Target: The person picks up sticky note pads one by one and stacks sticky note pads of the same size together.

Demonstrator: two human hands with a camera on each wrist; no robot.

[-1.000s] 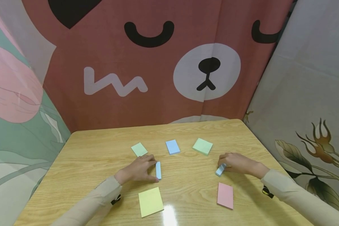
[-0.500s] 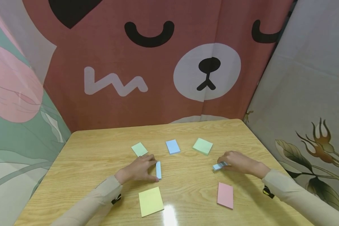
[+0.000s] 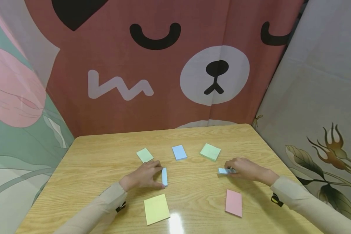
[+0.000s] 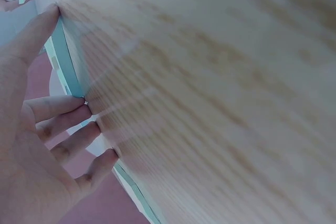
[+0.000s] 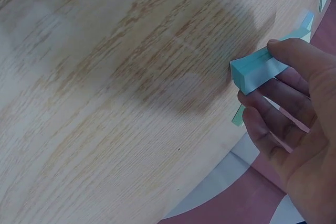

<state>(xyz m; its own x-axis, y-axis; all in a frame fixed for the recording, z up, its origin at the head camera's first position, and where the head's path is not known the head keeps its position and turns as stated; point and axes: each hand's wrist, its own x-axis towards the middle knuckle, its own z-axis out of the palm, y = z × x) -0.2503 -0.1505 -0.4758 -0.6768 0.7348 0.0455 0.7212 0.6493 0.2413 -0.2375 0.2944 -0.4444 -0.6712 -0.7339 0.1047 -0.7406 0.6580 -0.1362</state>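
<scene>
Your desk (image 3: 196,195) spans the lower frame. Your left hand (image 3: 144,175), lower left of centre, and your right hand (image 3: 243,168), lower right, both pinch between thumb and fingers: a blue pad (image 3: 164,177) at lower centre, a pale-blue block (image 3: 223,171) right of centre.

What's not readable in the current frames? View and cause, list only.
Head: part of the pale-blue pad in the right hand; hidden by that hand.
Head: dark item by the right sleeve; too small to identify.
Left wrist: rest of the right hand; cut off by left edge.
</scene>
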